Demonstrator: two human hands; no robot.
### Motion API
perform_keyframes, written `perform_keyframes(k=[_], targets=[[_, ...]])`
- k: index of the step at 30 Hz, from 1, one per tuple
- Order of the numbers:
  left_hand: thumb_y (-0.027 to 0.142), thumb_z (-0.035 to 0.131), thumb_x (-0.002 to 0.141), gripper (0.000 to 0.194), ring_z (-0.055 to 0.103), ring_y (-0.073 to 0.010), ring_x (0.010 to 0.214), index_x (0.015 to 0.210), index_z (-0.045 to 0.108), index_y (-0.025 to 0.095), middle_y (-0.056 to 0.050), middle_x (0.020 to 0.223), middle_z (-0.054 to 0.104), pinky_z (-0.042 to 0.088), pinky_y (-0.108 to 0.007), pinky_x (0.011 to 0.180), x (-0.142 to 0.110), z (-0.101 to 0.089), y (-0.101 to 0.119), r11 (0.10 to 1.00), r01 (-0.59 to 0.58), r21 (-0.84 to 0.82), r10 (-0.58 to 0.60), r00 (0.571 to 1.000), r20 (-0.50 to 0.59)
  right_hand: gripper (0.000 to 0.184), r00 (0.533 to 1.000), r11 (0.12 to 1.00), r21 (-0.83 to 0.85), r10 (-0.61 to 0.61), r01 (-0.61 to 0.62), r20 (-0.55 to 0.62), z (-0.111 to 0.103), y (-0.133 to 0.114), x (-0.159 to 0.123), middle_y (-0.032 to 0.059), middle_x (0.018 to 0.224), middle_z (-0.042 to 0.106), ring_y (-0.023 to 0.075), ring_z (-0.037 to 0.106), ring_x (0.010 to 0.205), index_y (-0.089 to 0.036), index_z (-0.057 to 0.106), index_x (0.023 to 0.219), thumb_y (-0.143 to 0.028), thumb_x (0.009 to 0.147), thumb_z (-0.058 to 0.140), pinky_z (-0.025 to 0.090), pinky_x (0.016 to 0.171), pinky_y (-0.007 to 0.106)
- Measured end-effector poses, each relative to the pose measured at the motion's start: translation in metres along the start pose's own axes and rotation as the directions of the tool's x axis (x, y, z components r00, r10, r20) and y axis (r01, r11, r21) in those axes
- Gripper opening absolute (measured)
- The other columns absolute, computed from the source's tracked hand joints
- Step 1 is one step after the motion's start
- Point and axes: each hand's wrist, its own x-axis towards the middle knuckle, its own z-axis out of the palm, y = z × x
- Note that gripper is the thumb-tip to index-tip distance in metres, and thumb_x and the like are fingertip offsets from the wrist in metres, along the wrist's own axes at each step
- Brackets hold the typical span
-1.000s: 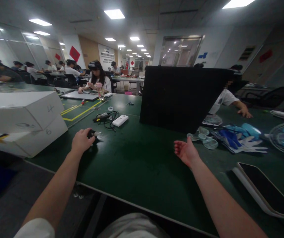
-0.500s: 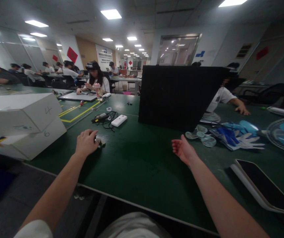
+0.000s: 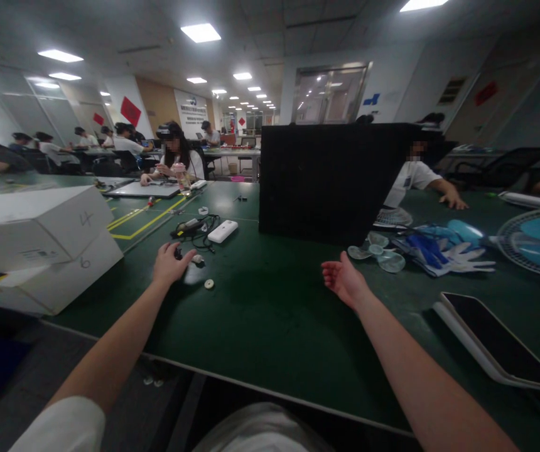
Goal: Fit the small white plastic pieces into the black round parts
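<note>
My left hand [image 3: 169,263] rests on the green table [image 3: 274,314] with its fingers curled over a small dark object [image 3: 178,252] that I cannot make out. Just to its right lie a small white piece [image 3: 198,258] and a little round white disc [image 3: 209,284]. My right hand [image 3: 343,279] hovers over the table's middle, palm turned inward, fingers loosely spread and holding nothing. A clear plastic fan blade [image 3: 378,254] lies a short way beyond it.
Stacked white boxes [image 3: 39,245] stand at the left. A black panel [image 3: 331,182] stands upright ahead, with a white device [image 3: 223,231] and cables [image 3: 194,227] to its left. Blue-white gloves [image 3: 444,251], a fan grille [image 3: 538,242] and a tablet [image 3: 496,339] lie right. Other people sit around.
My left hand slid forward and to the right across the table with the small dark object. A round white disc now lies uncovered beside it. My right hand stayed almost still.
</note>
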Motion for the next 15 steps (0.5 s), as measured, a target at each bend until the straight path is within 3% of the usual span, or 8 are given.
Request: perform_keyframes(k=[3, 7, 15], targets=[[0.072, 0.055, 0.083, 0.075, 0.049, -0.0339, 0.135, 0.132, 0.062, 0.015, -0.018, 0.140, 0.054, 0.038, -0.044, 0.116, 0.007, 0.005, 0.011, 0.994, -0.106, -0.007, 0.106, 0.992, 0.065, 0.060, 1.000, 1.000, -0.001, -0.001, 0.001, 0.010, -0.001, 0.000, 0.001, 0.0065, 0.068, 0.063, 0.0159, 0.056, 0.054, -0.018, 0.067, 0.088, -0.067, 0.099, 0.032, 0.048, 0.048, 0.028], [0.067, 0.057, 0.084, 0.071, 0.048, -0.0309, 0.135, 0.133, 0.061, 0.016, -0.015, 0.143, 0.052, 0.037, -0.043, 0.116, 0.006, 0.007, 0.027, 0.951, -0.302, -0.066, 0.309, 0.932, 0.190, 0.062, 1.000, 1.000, 0.009, -0.003, 0.003, 0.021, -0.005, 0.002, 0.005, 0.0069, 0.070, 0.064, 0.0167, 0.058, 0.056, -0.019, 0.067, 0.089, -0.070, 0.098, 0.033, 0.049, 0.050, 0.029], [0.060, 0.061, 0.083, 0.066, 0.055, -0.0297, 0.127, 0.134, 0.059, 0.017, -0.014, 0.137, 0.055, 0.043, -0.045, 0.111, 0.000, 0.021, 0.085, 0.871, -0.419, -0.255, 0.482, 0.830, 0.282, 0.061, 1.000, 1.000, -0.012, -0.008, 0.008, 0.022, -0.005, 0.003, 0.004, 0.0071, 0.071, 0.066, 0.0169, 0.060, 0.057, -0.020, 0.067, 0.089, -0.069, 0.098, 0.033, 0.051, 0.051, 0.029]])
